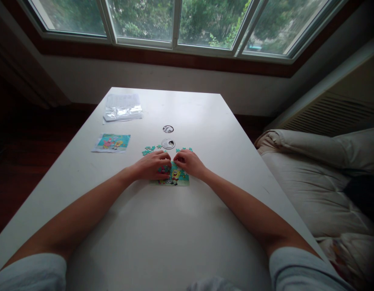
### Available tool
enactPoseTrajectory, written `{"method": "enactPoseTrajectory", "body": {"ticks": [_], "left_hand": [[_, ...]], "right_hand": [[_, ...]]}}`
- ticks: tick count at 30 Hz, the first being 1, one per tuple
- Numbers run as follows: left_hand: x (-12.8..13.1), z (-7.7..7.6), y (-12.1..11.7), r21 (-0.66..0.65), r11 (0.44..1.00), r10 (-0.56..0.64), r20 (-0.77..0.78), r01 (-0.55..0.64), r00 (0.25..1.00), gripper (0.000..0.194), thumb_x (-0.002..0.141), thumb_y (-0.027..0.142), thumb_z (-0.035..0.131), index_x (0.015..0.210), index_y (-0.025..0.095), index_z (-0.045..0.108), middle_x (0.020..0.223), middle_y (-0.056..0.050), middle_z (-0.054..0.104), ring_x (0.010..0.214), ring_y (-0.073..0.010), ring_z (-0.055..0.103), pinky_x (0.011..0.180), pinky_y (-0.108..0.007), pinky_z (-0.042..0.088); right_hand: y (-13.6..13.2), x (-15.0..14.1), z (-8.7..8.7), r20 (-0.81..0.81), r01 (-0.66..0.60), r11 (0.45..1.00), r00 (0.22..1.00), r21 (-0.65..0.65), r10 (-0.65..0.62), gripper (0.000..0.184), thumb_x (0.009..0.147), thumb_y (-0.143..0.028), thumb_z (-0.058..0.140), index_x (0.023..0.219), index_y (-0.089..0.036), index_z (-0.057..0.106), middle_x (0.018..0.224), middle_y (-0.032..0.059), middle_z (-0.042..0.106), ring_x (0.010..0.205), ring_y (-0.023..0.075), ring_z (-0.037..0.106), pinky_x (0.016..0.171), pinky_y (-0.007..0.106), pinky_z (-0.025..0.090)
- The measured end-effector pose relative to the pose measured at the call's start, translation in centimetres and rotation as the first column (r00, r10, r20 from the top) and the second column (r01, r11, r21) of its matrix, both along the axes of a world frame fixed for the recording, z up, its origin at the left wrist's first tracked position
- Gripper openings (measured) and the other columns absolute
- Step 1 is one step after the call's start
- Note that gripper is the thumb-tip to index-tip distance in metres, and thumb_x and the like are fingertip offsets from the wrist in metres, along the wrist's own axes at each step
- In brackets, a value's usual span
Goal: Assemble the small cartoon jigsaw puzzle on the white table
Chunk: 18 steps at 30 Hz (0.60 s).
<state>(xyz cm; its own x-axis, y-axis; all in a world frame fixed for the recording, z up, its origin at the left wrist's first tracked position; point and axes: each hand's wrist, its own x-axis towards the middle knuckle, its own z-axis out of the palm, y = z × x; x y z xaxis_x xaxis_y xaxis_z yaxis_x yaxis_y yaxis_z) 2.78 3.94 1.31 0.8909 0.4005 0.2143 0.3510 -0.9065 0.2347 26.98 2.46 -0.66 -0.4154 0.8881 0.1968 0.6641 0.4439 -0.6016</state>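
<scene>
A partly assembled jigsaw puzzle (182, 178) with a yellow cartoon figure lies flat on the white table (162, 226). Over its left part rests my left hand (152, 165), thumb and fingers apart, with some of the picture showing between them. My right hand (190, 162) is at the puzzle's upper edge, its fingertips pinched together; whatever they hold is hidden. Loose teal puzzle pieces (149, 149) lie just beyond my left hand. More pieces (189, 149) lie behind my right hand.
Two round, silvery disc-like items (168, 144) sit beyond the puzzle. To the left are a printed cartoon picture (112, 143) and, farther back, a clear plastic packet (123, 108) with papers. A cushioned beige seat (302, 182) stands along the right side, and a window (175, 24) is ahead.
</scene>
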Motion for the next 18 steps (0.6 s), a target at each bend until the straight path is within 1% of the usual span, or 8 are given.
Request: {"method": "enactPoseTrajectory", "body": {"ticks": [9,18], "left_hand": [[0.02,-0.08,-0.01,-0.008,1.0,0.008,0.001,-0.008,1.0,0.028,0.09,0.044,0.069,0.108,0.022,0.066,0.117,-0.008,0.064,0.102,-0.023,0.057,0.097,-0.037,0.045],[0.02,-0.11,0.03,-0.01,1.0,0.01,-0.003,-0.01,1.0,0.029,0.09,0.045,0.068,0.108,0.022,0.066,0.117,-0.008,0.063,0.103,-0.0234,0.057,0.098,-0.037,0.045]], "right_hand": [[-0.21,-0.1,0.29,0.007,-0.006,1.0,1.0,-0.01,0.006,0.007,0.087,-0.015,0.066,0.084,-0.02,0.07,0.081,0.0015,0.059,0.081,0.0163,0.052,0.075,0.027,0.036],[-0.23,-0.03,0.07,0.034,-0.002,1.0,0.999,0.023,0.001,0.008,0.087,-0.014,0.068,0.082,-0.019,0.066,0.082,0.0012,0.058,0.082,0.0162,0.05,0.074,0.027,0.035]]}}
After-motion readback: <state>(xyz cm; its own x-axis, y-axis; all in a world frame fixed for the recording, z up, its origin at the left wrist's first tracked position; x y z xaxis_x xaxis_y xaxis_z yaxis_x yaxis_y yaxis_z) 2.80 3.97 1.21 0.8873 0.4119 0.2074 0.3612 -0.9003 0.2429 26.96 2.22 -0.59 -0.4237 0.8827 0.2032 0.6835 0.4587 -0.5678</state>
